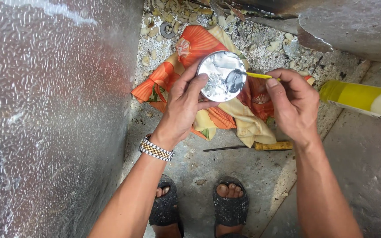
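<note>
Orange patterned cloth [208,114] is lying below both hands. Left hand [182,105] is clamping a round shiny disc [222,76] by its rim. Right hand [292,103] is pinching a thin yellow nozzle [261,76], tip touching the disc's right edge.

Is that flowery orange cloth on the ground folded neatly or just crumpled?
Crumpled: the orange cloth lies bunched in loose, uneven folds on the ground.
</note>
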